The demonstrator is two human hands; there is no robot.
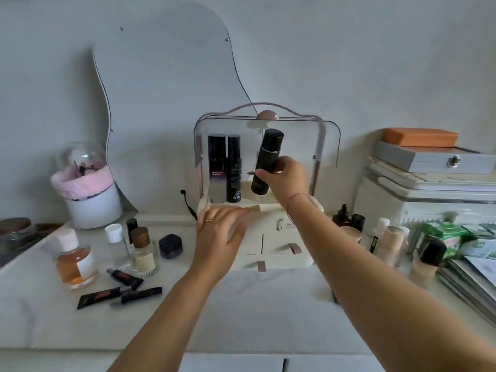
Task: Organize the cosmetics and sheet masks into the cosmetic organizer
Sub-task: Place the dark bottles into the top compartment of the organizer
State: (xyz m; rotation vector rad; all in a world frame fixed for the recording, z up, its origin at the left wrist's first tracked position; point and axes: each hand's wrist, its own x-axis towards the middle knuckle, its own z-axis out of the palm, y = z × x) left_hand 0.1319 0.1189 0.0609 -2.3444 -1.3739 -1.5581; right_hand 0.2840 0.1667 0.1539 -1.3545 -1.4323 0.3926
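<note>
The cream cosmetic organizer [276, 253] stands mid-table with drawers below and its clear lid raised. Two tall black bottles [225, 167] stand upright at the left of its top compartment. My right hand [285, 179] grips a third tall black bottle [267, 162], tilted, inside the compartment to their right. My left hand [218, 233] lies open with spread fingers against the organizer's front left edge. Loose on the table at left are an amber bottle [73, 260], a perfume bottle [142, 251], a black jar [171, 246] and black tubes [120, 289]. Foundation bottles [391, 244] and green sheet masks [453, 237] lie at right.
A wavy mirror [166, 103] leans on the wall behind. A white pot with pink trim [88, 200] stands at back left. Stacked boxes [429, 178] and a pile of flat packs [472, 285] fill the right side. A thin black brush [189, 206] leans beside the organizer.
</note>
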